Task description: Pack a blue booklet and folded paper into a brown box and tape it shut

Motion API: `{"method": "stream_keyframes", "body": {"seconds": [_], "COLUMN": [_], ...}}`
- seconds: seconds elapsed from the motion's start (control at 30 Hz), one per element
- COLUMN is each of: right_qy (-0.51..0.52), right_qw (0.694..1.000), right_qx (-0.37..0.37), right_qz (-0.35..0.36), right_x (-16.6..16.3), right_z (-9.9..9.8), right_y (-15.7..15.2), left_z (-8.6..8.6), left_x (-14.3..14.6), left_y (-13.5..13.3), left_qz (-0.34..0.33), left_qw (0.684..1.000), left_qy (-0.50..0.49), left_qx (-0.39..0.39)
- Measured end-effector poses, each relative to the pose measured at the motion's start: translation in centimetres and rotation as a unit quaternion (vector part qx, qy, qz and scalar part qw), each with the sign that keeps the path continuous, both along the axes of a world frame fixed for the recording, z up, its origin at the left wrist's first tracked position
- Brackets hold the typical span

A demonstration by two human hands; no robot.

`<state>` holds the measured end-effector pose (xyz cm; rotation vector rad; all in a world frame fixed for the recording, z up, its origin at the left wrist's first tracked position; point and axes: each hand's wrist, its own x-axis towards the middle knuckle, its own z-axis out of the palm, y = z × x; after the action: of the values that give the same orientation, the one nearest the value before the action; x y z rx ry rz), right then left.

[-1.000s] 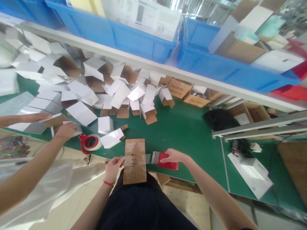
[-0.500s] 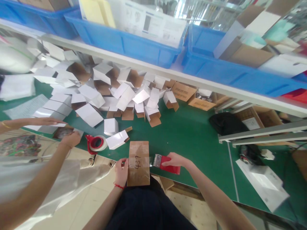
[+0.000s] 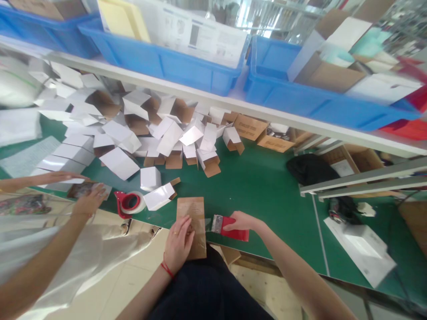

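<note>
A brown cardboard box stands at the table's front edge, close against my body. My left hand lies flat on its top, fingers stretched out, covering most of the handwritten number. To the right, my right hand grips a red tape dispenser by its body. A strip of clear tape spans from the box's right side to the dispenser's metal end. Left of the box lies a second red tape dispenser with a roll of tape, held by nobody.
Many white cartons are heaped across the green table. At left, a co-worker's hands handle an open box. Blue bins line the shelf above. A metal frame and a black bag are at right.
My left hand has moved from the box's left side onto its top. The right hand with the tape dispenser has hardly moved. A co-worker's hand now lies over the open box.
</note>
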<state>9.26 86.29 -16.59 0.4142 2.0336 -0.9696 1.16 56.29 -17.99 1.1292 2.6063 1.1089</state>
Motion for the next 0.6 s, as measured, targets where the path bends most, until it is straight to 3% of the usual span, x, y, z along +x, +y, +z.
{"method": "stream_keyframes", "body": {"seconds": [0.07,0.13,0.33,0.5,0.6], "right_qy": [-0.002,-0.007,-0.038,-0.053,-0.037], "right_qw": [1.0,1.0,0.998,0.992,0.987], "right_qx": [0.003,0.007,0.013,0.089,0.142], "right_qz": [0.004,0.009,0.038,0.064,0.071], "right_x": [-0.1,-0.1,-0.3,0.2,0.1], "right_z": [-0.2,-0.3,0.1,0.4,0.1], "right_y": [0.0,0.2,1.5,2.6,1.0], "left_z": [-0.1,-0.6,-1.6,-1.3,-2.1], "left_x": [0.7,1.5,2.6,2.4,3.2], "left_y": [1.6,3.0,4.2,4.1,4.7], "left_qz": [-0.112,-0.154,-0.157,-0.156,-0.168], "left_qw": [0.991,0.98,0.969,0.964,0.961], "left_qy": [0.04,0.054,0.087,0.094,0.057], "left_qx": [-0.053,-0.111,-0.168,-0.193,-0.214]}}
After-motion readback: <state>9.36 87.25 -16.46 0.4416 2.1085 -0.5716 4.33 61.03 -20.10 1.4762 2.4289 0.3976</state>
